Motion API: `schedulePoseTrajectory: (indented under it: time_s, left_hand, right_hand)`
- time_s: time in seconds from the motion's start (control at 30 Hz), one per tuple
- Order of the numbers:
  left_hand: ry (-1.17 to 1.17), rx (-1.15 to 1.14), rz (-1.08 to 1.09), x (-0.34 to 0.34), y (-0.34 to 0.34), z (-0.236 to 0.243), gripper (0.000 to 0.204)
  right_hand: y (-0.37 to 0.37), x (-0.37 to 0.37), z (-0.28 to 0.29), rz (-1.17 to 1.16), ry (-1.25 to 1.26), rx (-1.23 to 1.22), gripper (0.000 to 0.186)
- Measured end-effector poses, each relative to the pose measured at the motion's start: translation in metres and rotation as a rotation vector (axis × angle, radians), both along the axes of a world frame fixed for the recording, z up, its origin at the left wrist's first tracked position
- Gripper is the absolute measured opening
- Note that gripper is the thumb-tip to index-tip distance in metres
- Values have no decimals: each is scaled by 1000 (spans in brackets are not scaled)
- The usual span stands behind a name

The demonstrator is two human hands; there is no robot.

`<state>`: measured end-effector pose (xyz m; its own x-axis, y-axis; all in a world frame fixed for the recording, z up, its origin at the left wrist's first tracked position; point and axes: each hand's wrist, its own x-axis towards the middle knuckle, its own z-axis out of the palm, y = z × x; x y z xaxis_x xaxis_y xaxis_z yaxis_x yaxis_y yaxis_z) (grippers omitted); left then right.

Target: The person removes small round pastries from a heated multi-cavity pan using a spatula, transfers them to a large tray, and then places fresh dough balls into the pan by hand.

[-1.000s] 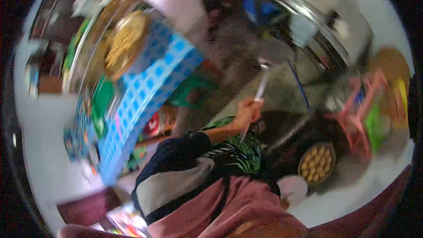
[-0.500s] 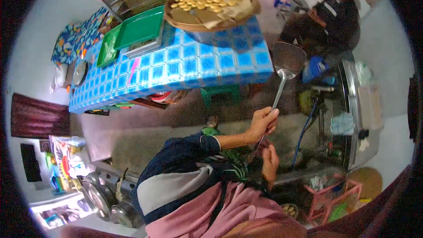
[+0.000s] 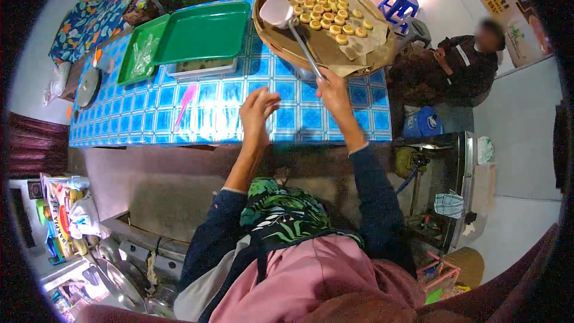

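My right hand (image 3: 335, 93) is closed round the handle of a long metal wok turner (image 3: 307, 46). Its broad blade hangs over the left part of a round woven tray (image 3: 382, 54) and catches the light. Small round golden cakes (image 3: 341, 39) lie on the tray, several of them on brown paper (image 3: 365, 42). Whether the blade touches any cake, I cannot tell. To the left, above the blue checked tablecloth, my left hand (image 3: 258, 110) is empty, its fingers loosely bent and apart. A pink plastic spatula (image 3: 185, 106) rests on the cloth beyond it.
A green tray (image 3: 203, 33) sits on a white container, beside a lighter green tray (image 3: 128, 75) with clear plastic in it. A seated person (image 3: 463, 69) and a blue stool (image 3: 399, 6) are at the far right. Pans (image 3: 119, 275) stand at the lower left.
The wok turner has passed from my left hand to my right. Its blade has come from right of the table to over the woven tray. My left hand has let go and moved left.
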<state>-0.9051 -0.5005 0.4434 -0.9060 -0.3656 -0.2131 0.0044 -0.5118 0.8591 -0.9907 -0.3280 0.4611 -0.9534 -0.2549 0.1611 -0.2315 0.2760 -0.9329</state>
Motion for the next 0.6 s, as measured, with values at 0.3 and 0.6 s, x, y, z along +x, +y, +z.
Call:
schedulePoseTrajectory:
  time_s: [0.3, 0.6]
  left_hand:
    - [-268, 80, 106, 42, -49, -63, 17]
    - [-267, 102, -247, 29, 20, -59, 19]
  right_hand:
    - [-20, -74, 11, 41, 499, 792, 23]
    - [-39, -172, -48, -255, 625, 1027, 15]
